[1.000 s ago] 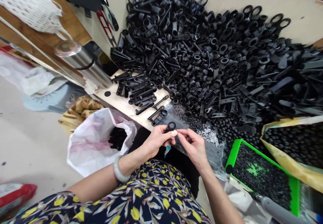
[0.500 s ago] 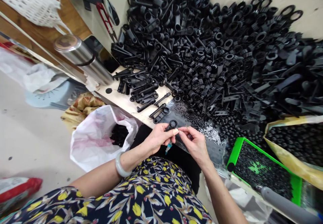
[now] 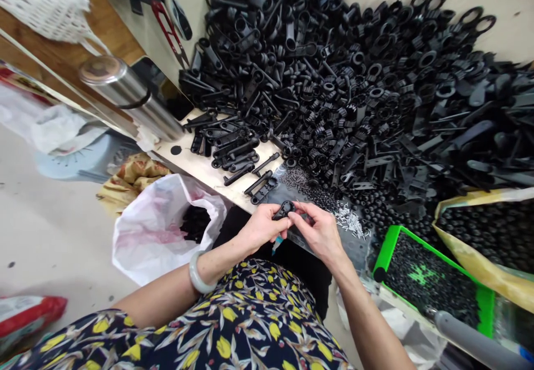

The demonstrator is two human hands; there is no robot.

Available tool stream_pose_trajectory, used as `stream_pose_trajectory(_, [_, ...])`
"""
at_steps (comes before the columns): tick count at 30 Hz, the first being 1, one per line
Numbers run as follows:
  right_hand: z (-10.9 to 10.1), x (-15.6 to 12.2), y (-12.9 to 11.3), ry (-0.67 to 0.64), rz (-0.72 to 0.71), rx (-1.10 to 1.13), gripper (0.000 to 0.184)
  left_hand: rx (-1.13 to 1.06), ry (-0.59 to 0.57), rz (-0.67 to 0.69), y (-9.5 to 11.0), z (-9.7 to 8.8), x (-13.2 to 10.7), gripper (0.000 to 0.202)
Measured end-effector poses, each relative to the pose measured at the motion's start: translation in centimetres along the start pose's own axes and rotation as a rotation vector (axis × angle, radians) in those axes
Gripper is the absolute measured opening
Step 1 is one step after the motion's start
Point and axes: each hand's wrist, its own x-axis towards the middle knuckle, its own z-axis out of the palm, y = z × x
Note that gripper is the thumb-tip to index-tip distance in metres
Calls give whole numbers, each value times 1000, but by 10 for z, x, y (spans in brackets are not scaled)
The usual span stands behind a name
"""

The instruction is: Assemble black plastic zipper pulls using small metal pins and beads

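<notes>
My left hand [image 3: 262,228], a pale bangle at its wrist, is closed on a black plastic part [image 3: 285,208]; the rounded, socketed end of it faces up. My right hand [image 3: 320,232] has its thumb and forefinger pinched together at the right edge of that rounded end. Whether a small piece sits between those fingertips is hidden. Just beyond my hands lie small dark pellets [image 3: 294,178] and short silver pins [image 3: 351,221] on a dark mat [image 3: 273,195]. Several long black parts [image 3: 263,191] lie to the left of the mat.
A large heap of black plastic parts [image 3: 317,75] covers the table behind. At right are a green tray [image 3: 386,253] of small black pieces and a yellow-edged bag [image 3: 463,247]. On the left stand a steel flask [image 3: 146,108] and a white sack [image 3: 146,236]; red-handled scissors [image 3: 164,22] hang behind.
The round end of the black part has tilted to face up more. My right fingertips have moved left onto its edge. The whole view has shifted slightly.
</notes>
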Motion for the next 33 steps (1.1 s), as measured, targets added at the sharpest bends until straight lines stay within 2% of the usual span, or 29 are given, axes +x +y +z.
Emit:
stream_pose_trajectory(10, [-4, 4, -3, -61, -1, -87, 24, -5, -80, -93, 3, 3, 1, 15])
stream_pose_trajectory(17, [-4, 4, -3, -78, 38, -115, 20, 21, -118, -50, -6, 5, 5, 12])
stream_pose_trajectory(23, [-3, 5, -1, -94, 87, -72, 21, 98, -104, -38, -14, 6, 10, 6])
stream_pose_trajectory(29, [-5, 5, -2, -106, 87, -45, 22, 65, -94, -51, -9, 7, 9, 13])
stream_pose_trajectory(31, [-14, 2, 2, -77, 97, -14, 30, -8, -108, -64, -5, 4, 7, 17])
stream_pose_trajectory(33, [-26, -1, 8, 40, 129, 3, 34, -89, -108, -78, -1, 0, 5, 24])
